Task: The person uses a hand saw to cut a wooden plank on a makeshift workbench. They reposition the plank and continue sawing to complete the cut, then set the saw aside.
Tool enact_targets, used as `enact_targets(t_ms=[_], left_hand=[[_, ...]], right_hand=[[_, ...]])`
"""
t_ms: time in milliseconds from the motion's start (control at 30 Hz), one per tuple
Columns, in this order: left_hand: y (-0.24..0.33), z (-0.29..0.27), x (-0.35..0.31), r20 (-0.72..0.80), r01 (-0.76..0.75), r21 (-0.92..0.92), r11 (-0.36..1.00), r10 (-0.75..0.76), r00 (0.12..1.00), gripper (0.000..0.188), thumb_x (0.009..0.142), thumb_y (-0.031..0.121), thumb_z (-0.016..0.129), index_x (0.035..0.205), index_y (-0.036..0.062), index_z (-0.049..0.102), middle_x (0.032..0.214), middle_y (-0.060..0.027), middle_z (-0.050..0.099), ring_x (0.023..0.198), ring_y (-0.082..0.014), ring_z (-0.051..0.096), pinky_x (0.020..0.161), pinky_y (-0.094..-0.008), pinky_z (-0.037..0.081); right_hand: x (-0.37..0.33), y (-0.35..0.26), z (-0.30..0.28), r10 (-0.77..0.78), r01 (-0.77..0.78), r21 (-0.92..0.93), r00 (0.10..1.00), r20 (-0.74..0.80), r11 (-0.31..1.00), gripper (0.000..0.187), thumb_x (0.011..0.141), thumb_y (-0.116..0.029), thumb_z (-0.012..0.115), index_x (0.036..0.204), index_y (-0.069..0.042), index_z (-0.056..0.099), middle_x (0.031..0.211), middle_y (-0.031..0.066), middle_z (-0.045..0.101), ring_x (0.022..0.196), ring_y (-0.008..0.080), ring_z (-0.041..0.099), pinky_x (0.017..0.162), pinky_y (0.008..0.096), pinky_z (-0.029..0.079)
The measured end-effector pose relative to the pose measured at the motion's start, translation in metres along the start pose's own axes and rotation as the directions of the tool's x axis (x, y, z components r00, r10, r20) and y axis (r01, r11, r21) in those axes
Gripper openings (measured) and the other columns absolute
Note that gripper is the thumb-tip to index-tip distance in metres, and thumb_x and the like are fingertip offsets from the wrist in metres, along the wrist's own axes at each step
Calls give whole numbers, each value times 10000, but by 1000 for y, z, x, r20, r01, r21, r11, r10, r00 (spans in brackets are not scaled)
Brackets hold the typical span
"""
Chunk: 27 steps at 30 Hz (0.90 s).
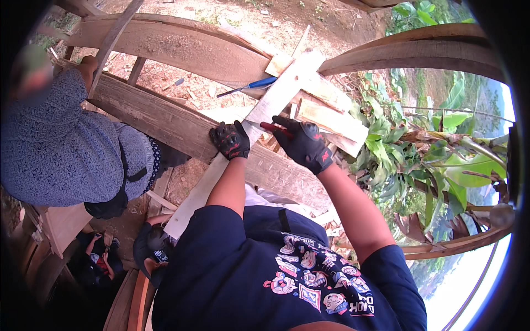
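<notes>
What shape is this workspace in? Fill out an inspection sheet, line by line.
Surface: brown wooden beam beneath the pale plank.
Job's things: the pale plank; red-handled tool over it.
Clutter: wood chips on the ground; blue-handled tool left of the plank's far end.
Grips: left grip gloved, on the plank; right grip gloved, closed around the red-handled tool.
Cables: dark line at lower right, possibly a cable.
Surroundings: person in patterned shirt at left, green plants at right.

Open-air woodworking site, as we record it: 1 pale board (274, 105) across a heavy plank (165, 122); 1 blue-handled tool (261, 83); rough timber beams (414, 55); wood chips (196, 96) strewn over bare earth (348, 25); green plants (381, 124) (broad-leaved, we note) alongside.
</notes>
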<state>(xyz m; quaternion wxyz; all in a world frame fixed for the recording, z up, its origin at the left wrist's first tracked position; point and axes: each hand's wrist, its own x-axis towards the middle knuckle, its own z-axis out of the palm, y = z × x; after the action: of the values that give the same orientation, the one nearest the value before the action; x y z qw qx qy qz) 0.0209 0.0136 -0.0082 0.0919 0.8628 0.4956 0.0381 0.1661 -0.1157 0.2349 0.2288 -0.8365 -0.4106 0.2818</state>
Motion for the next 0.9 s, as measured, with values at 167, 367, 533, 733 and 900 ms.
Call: enact_targets(t_ms=[167,367,533,733,900], left_hand=[[-28,0,-4,61,-127,-49,991,129,990,463,1091,451,512,1125,95,806,1255,-104,771,1402,-280,550,1290,-606,241],[-104,-44,-29,261,-228,-222,948,283,923,1148,795,676,834,1628,27,386,1671,-259,385,1588,-470,287,1324,-589,196],[-177,-104,-61,726,-188,4,982,126,676,1080,682,733,870,1506,85,611,1516,-228,615,1436,-410,551,1206,-522,425],[-207,-96,-94,754,-58,72,996,-16,656,790,735,661,864,1341,162,770,1360,-189,744,1261,-385,707,1046,-506,562],[-183,-102,-137,610,-119,123,985,19,793,535,871,551,782,1176,112,792,1224,-164,781,1150,-336,742,944,-540,563]], right_hand=[[-65,-6,51,-59,63,137,998,-35,989,491,1085,-243,605,1576,-246,575,1375,161,733,1130,384,757,963,472,608],[-127,87,85,120,-84,216,980,-159,973,439,1049,-307,707,1457,-146,695,1305,202,762,1189,384,740,1009,480,585],[-147,120,101,203,-180,159,969,-142,971,498,1055,-404,686,1475,-138,676,1326,224,749,1183,415,736,1017,483,573],[-141,103,93,266,-267,189,963,32,945,573,1056,-441,646,1529,-118,625,1296,253,749,1198,432,723,1032,488,553],[-145,53,64,212,-208,169,977,-10,964,591,1061,-459,626,1508,-73,629,1088,266,780,1037,435,757,934,503,567]])
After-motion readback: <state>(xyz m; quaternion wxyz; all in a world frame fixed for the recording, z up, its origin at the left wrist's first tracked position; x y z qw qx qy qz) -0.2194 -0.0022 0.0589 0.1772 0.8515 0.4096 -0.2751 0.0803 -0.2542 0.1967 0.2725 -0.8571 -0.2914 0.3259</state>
